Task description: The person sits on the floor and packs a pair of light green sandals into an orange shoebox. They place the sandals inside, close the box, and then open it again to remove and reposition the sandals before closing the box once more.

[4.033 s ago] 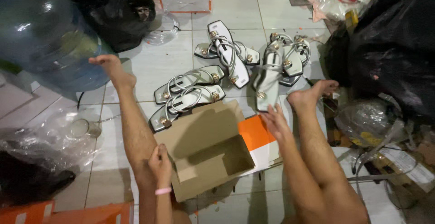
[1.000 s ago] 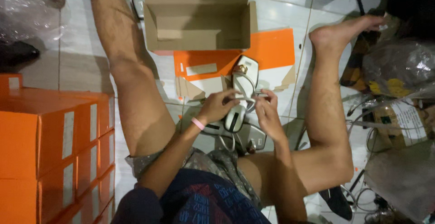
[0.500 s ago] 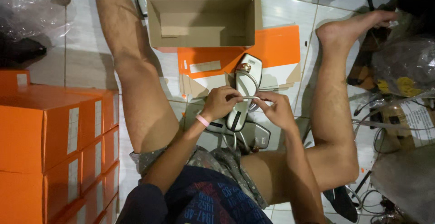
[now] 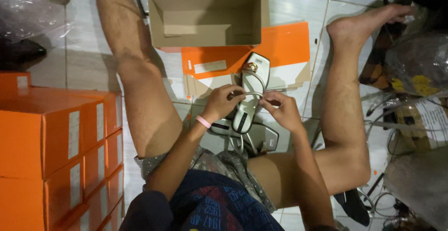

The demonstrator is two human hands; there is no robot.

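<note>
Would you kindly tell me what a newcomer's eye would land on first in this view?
First, the two hands at the centre: the left hand and right hand pinch the thin strap of a silver sandal between the person's spread legs. Just above stands an open cardboard box on a flat orange lid. At the left edge rises a stack of orange boxes.

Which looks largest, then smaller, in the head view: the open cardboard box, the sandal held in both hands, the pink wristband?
1. Open cardboard box, clearly the largest.
2. Silver sandal, held by the left hand and right hand.
3. Pink wristband, the smallest.
</note>
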